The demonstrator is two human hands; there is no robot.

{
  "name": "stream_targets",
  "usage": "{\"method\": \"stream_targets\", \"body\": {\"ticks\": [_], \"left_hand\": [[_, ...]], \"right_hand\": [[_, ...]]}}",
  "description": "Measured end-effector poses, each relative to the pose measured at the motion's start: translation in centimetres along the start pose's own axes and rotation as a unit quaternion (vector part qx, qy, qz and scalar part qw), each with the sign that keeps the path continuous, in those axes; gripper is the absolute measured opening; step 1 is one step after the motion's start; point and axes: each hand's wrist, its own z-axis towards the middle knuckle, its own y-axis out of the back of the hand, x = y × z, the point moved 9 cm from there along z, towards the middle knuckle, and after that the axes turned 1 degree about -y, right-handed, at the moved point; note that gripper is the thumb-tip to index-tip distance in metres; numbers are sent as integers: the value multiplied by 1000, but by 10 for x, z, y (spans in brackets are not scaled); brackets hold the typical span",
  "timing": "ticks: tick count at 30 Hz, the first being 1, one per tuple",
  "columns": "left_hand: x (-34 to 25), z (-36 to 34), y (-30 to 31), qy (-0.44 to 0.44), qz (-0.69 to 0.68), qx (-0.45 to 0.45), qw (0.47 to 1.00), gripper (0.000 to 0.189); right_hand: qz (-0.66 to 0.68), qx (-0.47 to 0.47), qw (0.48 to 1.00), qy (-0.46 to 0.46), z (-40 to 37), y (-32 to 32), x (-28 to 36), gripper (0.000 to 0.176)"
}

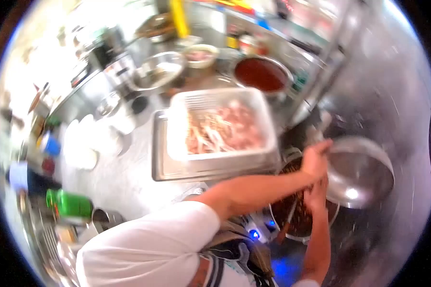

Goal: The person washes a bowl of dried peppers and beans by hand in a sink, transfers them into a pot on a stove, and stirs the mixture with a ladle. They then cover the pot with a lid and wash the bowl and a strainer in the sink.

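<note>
Both hands come together above a pot [334,216] with dark contents, low on the right. My left hand [315,163] reaches across from the left, fingertips near the rim of a shiny metal bowl [361,167]. Just below it is my right hand [316,197], its fingers partly hidden and blurred. The two hands overlap in this view, and I cannot tell what is between them. A brown stick-like handle [286,225] slants up from the pot.
On the steel counter [105,184], a white tub [220,157] of pale and pink meat pieces sits on a metal tray [160,165]. Behind it are a pot of red sauce [261,74] and bowls. A green bottle [74,204] and white containers [84,148] are at left.
</note>
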Motion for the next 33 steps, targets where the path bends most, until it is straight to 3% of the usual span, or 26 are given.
{"method": "stream_targets", "body": {"ticks": [3, 4, 5, 6, 8, 9, 10, 11, 13, 14, 15, 16, 17, 18, 19, 21, 22, 23, 24, 25, 26, 27, 30, 33], "left_hand": [[-9, 10, 17, 0, 43, 0, 999, 39], [-9, 16, 25, 18, 11, -5, 1000, 40], [-8, 15, 30, 40, -21, -4, 999, 40], [-11, 14, 36, 36, -30, -15, 999, 40], [-15, 23, 49, 26, -42, -26, 998, 41], [-13, 29, 58, 38, -52, -31, 997, 41], [-10, 30, 65, 58, -65, -34, 996, 40], [-11, 31, 72, 76, -79, -38, 993, 40], [-8, 40, 94, 47, -45, -56, 996, 34], [-9, 48, 110, 64, -51, -64, 995, 33], [-9, 46, 130, 91, -61, -72, 991, 32], [-22, 47, 154, 85, -98, -71, 989, 31], [-23, 48, 180, 107, -110, -84, 985, 29], [-27, 51, 205, 130, -122, -97, 979, 27], [-30, 55, 234, 149, -133, -110, 974, 25], [-33, 63, 301, 155, -209, -134, 956, 17], [-45, 64, 347, 160, -134, -145, 967, 15], [-58, 60, 397, 166, -56, -153, 973, 13], [-70, 57, 448, 155, -28, -154, 975, 14], [-83, 53, 499, 145, -2, -153, 978, 16], [-97, 45, 547, 165, -71, -199, 963, 21], [-122, 32, 593, 187, -137, -242, 942, 26], [-114, -12, 756, 221, -49, -280, 933, 22], [-125, -66, 883, 167, -113, -383, 902, 49]], "right_hand": [[-62, -15, 996, 59, -71, -27, 1, 52], [-33, 193, 981, -11, -87, -52, -10, 38], [-47, 190, 980, 26, -105, -50, -6, 27], [-35, 190, 981, -11, -116, -44, -18, 25], [91, 212, 944, -235, -137, -62, -113, 27], [49, 31, 954, -293, -133, -31, -129, 26], [-86, 176, 955, -225, -135, -45, -125, 23], [-218, 313, 912, -148, -142, -55, -127, 20], [-144, 63, 942, -297, -118, -11, -159, 11], [-35, -20, 948, -315, -100, 21, -152, 19], [-10, -171, 964, -203, -85, 44, -142, 47], [-36, -162, 969, -181, -61, 70, -104, 49], [156, -164, 948, -222, -38, 86, -75, 48], [341, -157, 891, -256, -11, 97, -41, 48], [514, -143, 798, -279, 13, 87, -7, 48], [640, -132, 710, -261, 52, 59, 59, 52], [699, -124, 658, -250, 72, 39, 91, 55], [766, -55, 604, -212, 95, 14, 133, 63], [782, -26, 583, -219, 113, -12, 170, 61], [812, -12, 562, -155, 138, -31, 215, 61], [777, 25, 611, -150, 163, -60, 259, 61], [764, 56, 607, -212, 191, -106, 285, 57], [731, 159, 604, -275, 254, -206, 435, 54], [690, 238, 596, -334, 320, -303, 561, 51]]}}
